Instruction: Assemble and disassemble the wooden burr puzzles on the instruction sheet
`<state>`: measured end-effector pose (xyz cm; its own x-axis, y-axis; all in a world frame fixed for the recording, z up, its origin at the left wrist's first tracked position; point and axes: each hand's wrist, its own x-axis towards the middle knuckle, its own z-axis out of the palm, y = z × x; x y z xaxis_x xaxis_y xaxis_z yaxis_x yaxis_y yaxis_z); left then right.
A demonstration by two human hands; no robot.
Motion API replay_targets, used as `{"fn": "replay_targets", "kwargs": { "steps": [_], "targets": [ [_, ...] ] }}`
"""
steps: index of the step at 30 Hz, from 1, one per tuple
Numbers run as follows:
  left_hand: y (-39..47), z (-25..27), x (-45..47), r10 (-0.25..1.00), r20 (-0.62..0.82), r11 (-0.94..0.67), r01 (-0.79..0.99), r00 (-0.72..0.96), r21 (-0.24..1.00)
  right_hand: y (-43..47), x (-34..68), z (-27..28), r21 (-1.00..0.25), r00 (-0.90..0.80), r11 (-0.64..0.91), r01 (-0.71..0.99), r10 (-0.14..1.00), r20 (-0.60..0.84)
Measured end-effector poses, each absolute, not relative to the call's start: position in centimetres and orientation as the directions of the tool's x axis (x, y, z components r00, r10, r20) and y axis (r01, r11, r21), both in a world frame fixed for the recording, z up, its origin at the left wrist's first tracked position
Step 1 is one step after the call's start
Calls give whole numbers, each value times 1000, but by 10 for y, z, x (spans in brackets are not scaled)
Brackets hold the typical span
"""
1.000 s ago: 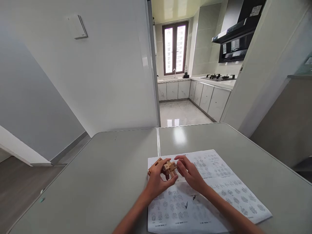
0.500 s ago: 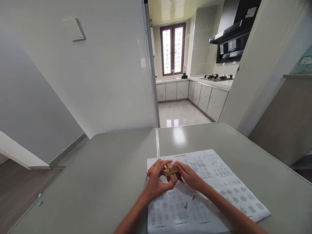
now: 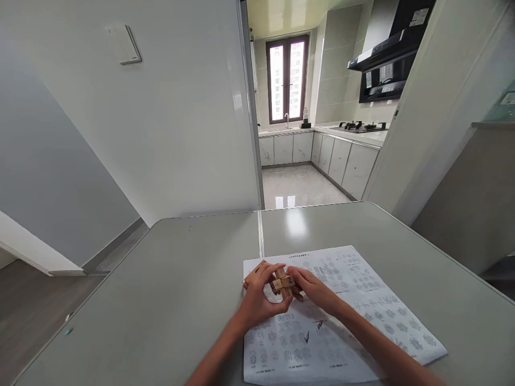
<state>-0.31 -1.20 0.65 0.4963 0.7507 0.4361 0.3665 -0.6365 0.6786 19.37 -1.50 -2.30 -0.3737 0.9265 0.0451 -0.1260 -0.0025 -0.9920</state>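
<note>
Across our table (image 3: pixel 181 300) lies a printed sheet (image 3: pixel 390 321); over it, our left hand (image 3: pixel 257 301) curls finger and thumb about the wooden puzzle (image 3: pixel 283 283), our right hand (image 3: pixel 313 288) grips its right end, and the puzzle sits between both.

Mostly ones, a few twos

I count one left hand (image 3: pixel 257 300) of mine, one right hand (image 3: pixel 316 292), one wooden block cluster (image 3: pixel 284 282), its pieces too hidden to number, one more wooden item (image 3: pixel 251 277), one printed sheet (image 3: pixel 338 351), two dark scrawls (image 3: pixel 307 338), one table (image 3: pixel 181 295), one window (image 3: pixel 287 80) with two panes (image 3: pixel 276 80), one faucet (image 3: pixel 287 118), one range hood (image 3: pixel 382 51).
</note>
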Motion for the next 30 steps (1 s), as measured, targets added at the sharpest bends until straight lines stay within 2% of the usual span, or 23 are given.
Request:
{"fn": "replay_targets", "kwargs": {
  "steps": [17, 24, 30],
  "targets": [
    [-11, 5, 0, 796, 409, -571, 331, 446, 751, -14, 194, -30, -982, -292, 187, 12, 940, 175],
    [-12, 4, -2, 771, 420, -615, 389, 478, 686, -12, 195, -34, -989, -326, 127, -72, 934, 144],
    [-12, 1, -3, 776, 406, -606, 393, 483, 692, -15, 194, -25, -993, -323, 97, -70, 939, 115]
  ]
}}
